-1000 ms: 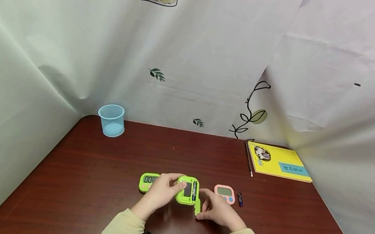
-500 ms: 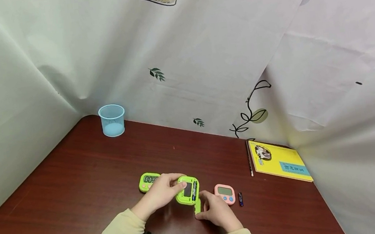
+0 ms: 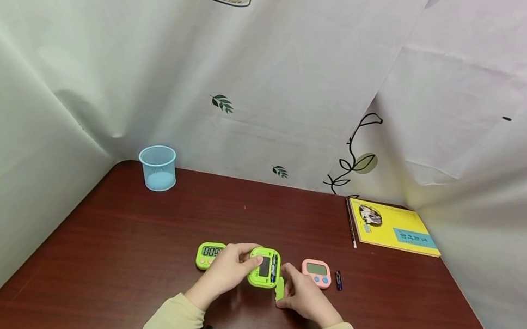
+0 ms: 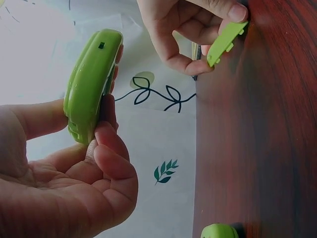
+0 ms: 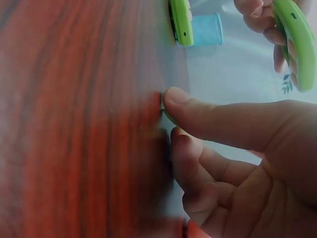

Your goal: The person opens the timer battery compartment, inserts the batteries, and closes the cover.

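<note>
My left hand (image 3: 228, 269) grips a green digital timer (image 3: 259, 278), its back turned up toward the head camera. A battery (image 3: 273, 268) lies in the timer's uncovered compartment. In the left wrist view the timer (image 4: 91, 84) is seen edge-on between thumb and fingers. Just to the right and lower, my right hand (image 3: 307, 297) pinches a green battery cover (image 4: 227, 43) with small tabs along one edge, apart from the timer. In the right wrist view that cover is mostly hidden behind the thumb.
Another green timer (image 3: 204, 256) lies partly behind the left hand. Right of the right hand are a pink timer (image 3: 316, 274) and a loose battery (image 3: 338, 280). Farther back stand a blue cup (image 3: 158, 169), a pencil (image 3: 351, 225) and a yellow book (image 3: 392, 228).
The battery cover in my right hand has tilted and shifted slightly, staying close under the timer's lower right corner. The left hand and its timer hold nearly still.
</note>
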Available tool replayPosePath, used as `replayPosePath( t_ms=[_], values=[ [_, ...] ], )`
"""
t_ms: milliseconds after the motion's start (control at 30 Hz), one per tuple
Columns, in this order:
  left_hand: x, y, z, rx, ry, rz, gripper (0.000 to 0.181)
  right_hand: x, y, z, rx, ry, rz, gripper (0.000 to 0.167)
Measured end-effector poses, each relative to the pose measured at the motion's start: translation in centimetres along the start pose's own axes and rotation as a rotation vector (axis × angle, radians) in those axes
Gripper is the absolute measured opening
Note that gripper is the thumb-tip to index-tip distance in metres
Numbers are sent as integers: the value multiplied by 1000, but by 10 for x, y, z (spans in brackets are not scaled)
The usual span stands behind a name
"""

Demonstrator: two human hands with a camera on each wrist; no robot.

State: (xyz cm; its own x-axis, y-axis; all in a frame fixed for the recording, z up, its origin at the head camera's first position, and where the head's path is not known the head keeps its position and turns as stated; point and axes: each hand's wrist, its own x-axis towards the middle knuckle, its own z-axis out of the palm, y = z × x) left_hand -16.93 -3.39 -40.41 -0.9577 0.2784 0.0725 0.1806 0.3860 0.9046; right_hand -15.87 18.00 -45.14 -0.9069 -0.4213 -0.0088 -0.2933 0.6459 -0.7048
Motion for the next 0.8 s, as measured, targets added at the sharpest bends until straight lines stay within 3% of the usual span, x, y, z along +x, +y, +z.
replayPosePath(
  t_ms=[133,333,467,800],
  values=[
    [0,-2,0,2,-5,4,33,1,4,-1,61,-4,5,44],
    [0,-3,-1,-8,-19,4,35,1,8,-3,268,-41,41,35],
    [0,-3,-1,-13,-20,9,35,1,5,-7,405,-23,50,35],
    [1,-2,2,-38,-45,28,34,0,-2,-20,671,65,-112,34]
  ],
)
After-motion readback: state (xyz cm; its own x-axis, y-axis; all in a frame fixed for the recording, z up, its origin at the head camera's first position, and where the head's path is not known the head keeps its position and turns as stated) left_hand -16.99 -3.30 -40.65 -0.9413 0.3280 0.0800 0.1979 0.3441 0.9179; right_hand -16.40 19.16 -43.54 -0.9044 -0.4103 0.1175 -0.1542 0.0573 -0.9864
